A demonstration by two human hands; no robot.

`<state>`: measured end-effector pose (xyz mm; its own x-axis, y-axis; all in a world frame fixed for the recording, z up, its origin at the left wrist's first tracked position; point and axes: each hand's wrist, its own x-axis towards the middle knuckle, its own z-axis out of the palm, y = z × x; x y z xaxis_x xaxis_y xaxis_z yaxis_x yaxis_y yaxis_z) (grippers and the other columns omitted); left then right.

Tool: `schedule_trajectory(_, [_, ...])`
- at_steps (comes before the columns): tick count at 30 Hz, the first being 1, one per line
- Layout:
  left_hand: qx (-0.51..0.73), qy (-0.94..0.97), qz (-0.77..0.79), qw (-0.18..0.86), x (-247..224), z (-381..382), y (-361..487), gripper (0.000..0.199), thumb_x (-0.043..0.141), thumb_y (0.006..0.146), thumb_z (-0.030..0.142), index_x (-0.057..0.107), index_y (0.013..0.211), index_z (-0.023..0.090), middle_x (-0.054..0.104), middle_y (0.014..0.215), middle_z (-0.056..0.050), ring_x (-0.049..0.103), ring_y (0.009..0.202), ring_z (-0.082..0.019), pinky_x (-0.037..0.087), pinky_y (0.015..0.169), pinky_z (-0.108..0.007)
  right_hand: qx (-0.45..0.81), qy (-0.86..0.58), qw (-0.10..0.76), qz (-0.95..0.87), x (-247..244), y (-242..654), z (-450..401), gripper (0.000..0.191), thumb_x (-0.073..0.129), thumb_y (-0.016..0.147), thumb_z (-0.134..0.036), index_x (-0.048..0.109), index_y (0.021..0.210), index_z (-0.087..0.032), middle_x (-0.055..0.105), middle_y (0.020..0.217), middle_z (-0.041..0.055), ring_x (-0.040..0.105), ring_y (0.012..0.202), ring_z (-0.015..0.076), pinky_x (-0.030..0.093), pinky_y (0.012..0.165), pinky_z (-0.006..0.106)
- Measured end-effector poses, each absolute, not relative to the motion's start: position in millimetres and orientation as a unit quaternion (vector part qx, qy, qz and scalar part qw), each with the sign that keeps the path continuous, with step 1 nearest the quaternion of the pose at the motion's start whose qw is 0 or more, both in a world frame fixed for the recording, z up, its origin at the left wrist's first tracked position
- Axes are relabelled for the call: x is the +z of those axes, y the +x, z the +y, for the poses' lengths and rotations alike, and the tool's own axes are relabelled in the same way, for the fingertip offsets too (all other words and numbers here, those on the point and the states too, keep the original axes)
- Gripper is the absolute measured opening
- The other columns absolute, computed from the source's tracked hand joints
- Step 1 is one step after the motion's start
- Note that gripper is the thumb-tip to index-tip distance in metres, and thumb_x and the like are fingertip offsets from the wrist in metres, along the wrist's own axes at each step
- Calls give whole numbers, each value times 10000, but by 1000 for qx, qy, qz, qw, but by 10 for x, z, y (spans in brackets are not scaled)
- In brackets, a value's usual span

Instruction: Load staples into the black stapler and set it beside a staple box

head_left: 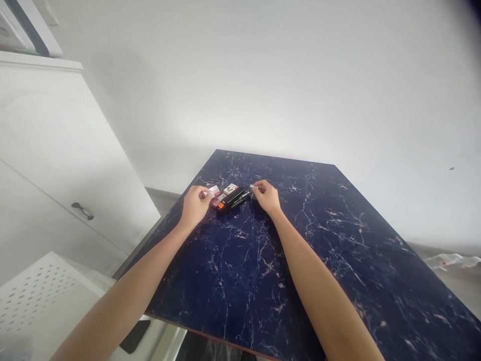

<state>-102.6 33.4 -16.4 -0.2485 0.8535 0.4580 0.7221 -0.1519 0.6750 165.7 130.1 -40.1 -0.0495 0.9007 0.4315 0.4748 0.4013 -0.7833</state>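
My left hand (196, 206) has its thumb and forefinger brought together at the edge of a small white-and-red box (214, 190), which I seem to be pinching. My right hand (268, 196) has thumb and fingertips closed on a small grey piece (254, 187), too tiny for me to make out further. Between my hands lies a black stapler (232, 200), slanting away to the right, an orange patch (221, 205) on its near end and bright metal showing along its right side. Just behind it sits a white box (230, 188) with dark and red print. All of this is on the far part of a dark blue, marble-veined table (240, 281), over which both my forearms reach. Beyond the table rises a pale wall (281, 90); off to the left stands a white cabinet (56, 125) with a dark handle (82, 211), and nearer me, a white panel (37, 286) dotted with holes.
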Motion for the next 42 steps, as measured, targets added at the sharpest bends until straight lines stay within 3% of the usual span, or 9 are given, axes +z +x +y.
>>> schedule_trajectory(3, [373,652,660,21,-236,375,-1068,152,617,873,293,745,897,214,650,1106,-114,617,1042,-286,487,990,-452,216,-501,471,-693,-416,1657,1314,201,593,827,-385,680,924,-231,754,883,37,695,813,214,519,802,351])
schedule_trajectory(10, [289,707,645,-10,-306,349,-989,251,554,934,329,787,1002,263,470,1530,-104,295,1420,-470,280,1112,-687,205,-505,460,-700,-419,1651,1309,205,576,834,-388,683,918,-234,758,874,38,684,764,210,516,772,346])
schedule_trajectory(15, [288,733,616,-8,-270,360,-957,198,571,914,275,753,949,205,451,1551,-130,150,1502,-472,220,1150,-693,188,-510,456,-705,-400,1635,1294,178,577,834,-360,685,910,-240,741,827,17,679,757,205,502,771,338])
schedule_trajectory(19, [291,757,586,10,-212,342,-936,182,579,916,264,734,1006,227,594,1405,-117,189,1495,-421,234,1171,-651,181,-513,449,-708,-359,1626,1249,165,574,841,-349,687,900,-243,733,809,17,668,740,204,494,737,329])
schedule_trajectory(24, [313,751,578,55,-98,252,-912,183,590,911,240,708,1051,246,702,1193,-110,412,1393,-372,408,1083,-552,186,-510,490,-682,-353,1644,1220,293,568,862,-379,682,1084,-226,748,904,49,677,752,211,515,765,346])
schedule_trajectory(28, [431,683,582,92,7,220,-935,224,571,940,294,683,1131,258,726,1158,-87,648,1150,-308,528,952,-432,203,-518,526,-643,-343,1630,1213,408,555,889,-462,680,1181,-206,751,955,88,689,767,230,537,749,359])
schedule_trajectory(32, [524,591,556,260,32,238,-909,274,578,947,364,669,1174,239,738,1134,-82,746,899,-253,604,816,-396,255,-477,556,-631,-204,1449,1143,431,557,900,-523,699,1161,-212,748,942,86,690,726,223,546,688,345])
schedule_trajectory(37, [586,498,422,480,41,255,-848,347,653,876,212,684,1220,174,684,1312,-118,643,1235,-293,551,1049,-468,436,-358,550,-616,38,1083,1027,398,676,823,-510,708,1098,-224,764,968,57,707,759,200,598,723,346])
schedule_trajectory(42, [571,495,395,523,69,243,-862,391,642,887,187,680,1277,180,640,1388,-115,578,1320,-314,483,1133,-530,524,-315,511,-604,131,1022,1013,372,757,760,-472,723,1038,-226,766,913,32,710,801,195,615,741,350])
